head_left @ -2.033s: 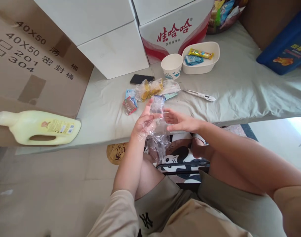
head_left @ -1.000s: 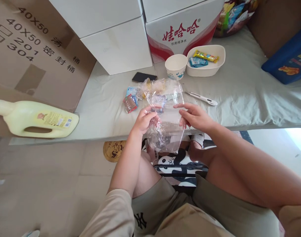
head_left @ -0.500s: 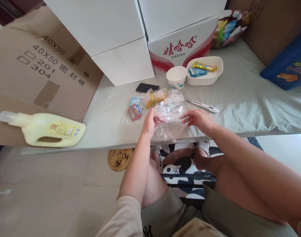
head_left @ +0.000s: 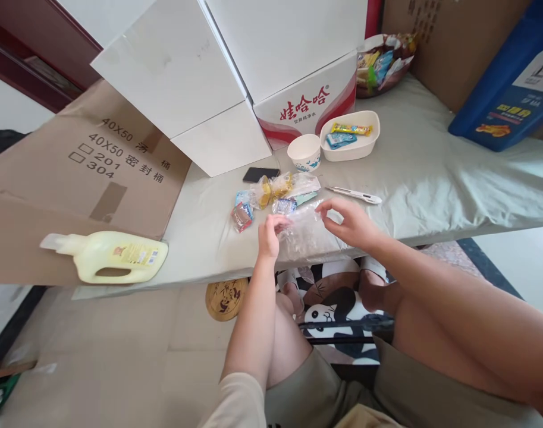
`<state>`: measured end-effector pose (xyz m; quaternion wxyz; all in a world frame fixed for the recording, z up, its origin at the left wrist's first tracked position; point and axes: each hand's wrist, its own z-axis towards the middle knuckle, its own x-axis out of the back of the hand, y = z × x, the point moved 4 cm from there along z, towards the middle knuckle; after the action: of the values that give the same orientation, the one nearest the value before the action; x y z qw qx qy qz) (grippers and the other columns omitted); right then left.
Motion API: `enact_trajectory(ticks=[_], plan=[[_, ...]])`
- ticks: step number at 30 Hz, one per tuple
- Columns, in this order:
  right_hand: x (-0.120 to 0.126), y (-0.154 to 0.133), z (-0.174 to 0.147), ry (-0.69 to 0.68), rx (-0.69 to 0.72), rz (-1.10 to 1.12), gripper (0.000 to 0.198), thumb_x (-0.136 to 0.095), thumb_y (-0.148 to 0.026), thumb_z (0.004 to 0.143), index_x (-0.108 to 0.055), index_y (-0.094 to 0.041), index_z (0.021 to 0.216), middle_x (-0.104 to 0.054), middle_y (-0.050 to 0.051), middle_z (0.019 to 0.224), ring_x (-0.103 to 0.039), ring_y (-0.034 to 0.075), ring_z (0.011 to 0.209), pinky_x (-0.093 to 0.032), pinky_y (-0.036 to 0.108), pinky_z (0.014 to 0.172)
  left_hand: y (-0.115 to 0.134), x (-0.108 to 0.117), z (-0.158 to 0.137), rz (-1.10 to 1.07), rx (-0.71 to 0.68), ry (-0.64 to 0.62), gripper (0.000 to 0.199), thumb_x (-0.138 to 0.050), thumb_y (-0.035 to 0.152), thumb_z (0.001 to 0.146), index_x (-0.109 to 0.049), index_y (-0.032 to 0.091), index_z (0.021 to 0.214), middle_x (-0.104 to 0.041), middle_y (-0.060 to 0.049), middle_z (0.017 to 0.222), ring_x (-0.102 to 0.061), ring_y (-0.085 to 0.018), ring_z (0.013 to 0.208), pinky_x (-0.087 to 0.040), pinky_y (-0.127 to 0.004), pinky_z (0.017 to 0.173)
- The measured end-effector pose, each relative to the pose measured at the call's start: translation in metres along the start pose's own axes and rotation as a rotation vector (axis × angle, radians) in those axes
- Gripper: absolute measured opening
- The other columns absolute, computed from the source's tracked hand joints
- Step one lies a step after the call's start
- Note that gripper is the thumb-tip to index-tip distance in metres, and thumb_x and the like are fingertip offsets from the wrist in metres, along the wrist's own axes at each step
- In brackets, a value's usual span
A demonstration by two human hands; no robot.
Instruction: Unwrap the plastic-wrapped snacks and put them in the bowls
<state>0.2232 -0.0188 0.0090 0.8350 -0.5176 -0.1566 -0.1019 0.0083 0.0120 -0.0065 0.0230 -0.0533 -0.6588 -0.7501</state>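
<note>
A clear plastic bag (head_left: 304,232) hangs between my hands at the table's front edge. My left hand (head_left: 270,235) pinches its left side. With thumb and forefinger, my right hand (head_left: 342,220) grips its upper right corner. Just behind the bag lie a small blue-and-white packet (head_left: 283,205) and a clear wrapper with yellow-gold pieces (head_left: 275,189). Left of these rests a red-and-blue packet (head_left: 242,216). A white utility knife (head_left: 355,195) lies behind my right hand, apart from it.
Behind stand a paper cup (head_left: 304,153) and a white tray (head_left: 350,145) holding snack packets. A dark phone (head_left: 261,174) lies near the white boxes (head_left: 222,142). A yellow bottle (head_left: 119,255) lies on its side at left; a blue jug (head_left: 498,101) stands right.
The bag has been spread between my hands, and my right hand has closed on its corner. The packet behind the bag now shows. The whole view has shifted.
</note>
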Motion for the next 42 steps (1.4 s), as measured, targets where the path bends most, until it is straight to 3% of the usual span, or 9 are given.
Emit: enact_trajectory(ticks=[6, 9, 15, 20, 25, 29, 32, 38, 42], plan=[[0.005, 0.023, -0.015, -0.316, 0.111, -0.244, 0.019, -0.062, -0.019, 0.077, -0.077, -0.029, 0.072, -0.075, 0.006, 0.109, -0.055, 0.039, 0.121, -0.039, 0.064, 0.103, 0.003, 0.004, 0.01, -0.347, 0.091, 0.272, 0.035, -0.074, 0.047, 0.074, -0.057, 0.019, 0.063, -0.06, 0.001, 0.071, -0.058, -0.01, 0.07, -0.049, -0.024, 0.071], [0.02, 0.04, -0.009, -0.256, -0.072, -0.152, 0.014, -0.065, -0.03, 0.08, -0.079, -0.028, 0.086, -0.07, 0.008, 0.125, -0.054, 0.039, 0.127, -0.035, 0.067, 0.109, 0.01, -0.002, 0.011, -0.431, 0.139, 0.176, 0.039, -0.084, 0.039, 0.063, -0.05, 0.02, 0.068, -0.054, 0.004, 0.069, -0.058, -0.01, 0.069, -0.051, -0.026, 0.072], [0.01, 0.03, 0.004, -0.076, -0.358, 0.402, 0.077, -0.078, -0.052, 0.074, -0.05, -0.026, 0.14, -0.054, 0.014, 0.147, -0.049, 0.031, 0.137, -0.041, 0.053, 0.112, 0.026, -0.021, -0.004, -0.438, 0.193, -0.093, 0.052, -0.09, 0.028, 0.053, -0.046, 0.023, 0.081, -0.059, 0.004, 0.083, -0.067, -0.016, 0.079, -0.054, -0.03, 0.073], [-0.014, 0.014, 0.005, -0.241, -0.404, 0.452, 0.029, -0.068, -0.051, 0.081, -0.066, -0.022, 0.087, -0.072, 0.01, 0.101, -0.065, 0.031, 0.109, -0.046, 0.054, 0.106, 0.025, -0.015, -0.01, -0.475, 0.24, -0.075, 0.076, -0.09, 0.025, 0.055, -0.051, 0.033, 0.119, -0.069, -0.001, 0.114, -0.07, -0.015, 0.085, -0.054, -0.029, 0.076], [-0.005, 0.007, 0.002, -0.134, -0.375, 0.454, 0.023, -0.067, -0.047, 0.083, -0.068, -0.028, 0.096, -0.069, 0.007, 0.12, -0.053, 0.031, 0.132, -0.039, 0.052, 0.115, 0.019, -0.017, -0.015, -0.355, 0.41, -0.221, 0.044, -0.088, 0.036, 0.057, -0.062, 0.017, 0.087, -0.072, -0.006, 0.082, -0.071, -0.019, 0.077, -0.051, -0.025, 0.062], [-0.013, 0.005, -0.001, -0.247, -0.37, 0.525, 0.031, -0.074, -0.049, 0.077, -0.061, -0.023, 0.087, -0.07, 0.006, 0.087, -0.069, 0.025, 0.086, -0.057, 0.04, 0.078, 0.023, -0.012, -0.018, -0.286, 0.386, -0.083, 0.039, -0.082, 0.037, 0.062, -0.055, 0.02, 0.085, -0.068, 0.002, 0.069, -0.067, -0.013, 0.061, -0.042, -0.017, 0.048], [-0.019, 0.006, -0.002, -0.274, -0.459, 0.567, 0.03, -0.07, -0.045, 0.079, -0.049, -0.024, 0.078, -0.061, -0.001, 0.061, -0.059, 0.015, 0.051, -0.045, 0.028, 0.047, 0.024, -0.011, -0.02, -0.216, 0.407, -0.006, 0.039, -0.078, 0.036, 0.064, -0.051, 0.022, 0.088, -0.062, 0.007, 0.061, -0.061, -0.01, 0.048, -0.035, -0.015, 0.04], [-0.005, 0.001, 0.004, -0.051, -0.462, 0.831, 0.023, -0.064, -0.033, 0.08, -0.051, -0.025, 0.096, -0.053, -0.009, 0.05, -0.046, 0.011, 0.042, -0.035, 0.021, 0.041, 0.03, -0.018, -0.02, -0.278, 0.391, 0.021, 0.046, -0.079, 0.026, 0.062, -0.05, 0.026, 0.097, -0.052, 0.013, 0.055, -0.051, -0.006, 0.039, -0.031, -0.014, 0.037], [0.008, 0.004, 0.006, -0.038, -0.497, 1.039, 0.018, -0.061, -0.037, 0.076, -0.055, -0.022, 0.083, -0.056, -0.003, 0.057, -0.048, 0.011, 0.046, -0.037, 0.023, 0.042, 0.041, -0.019, -0.018, -0.484, 0.363, -0.016, 0.036, -0.077, 0.027, 0.06, -0.046, 0.023, 0.079, -0.048, 0.012, 0.052, -0.05, -0.005, 0.041, -0.033, -0.014, 0.038]])
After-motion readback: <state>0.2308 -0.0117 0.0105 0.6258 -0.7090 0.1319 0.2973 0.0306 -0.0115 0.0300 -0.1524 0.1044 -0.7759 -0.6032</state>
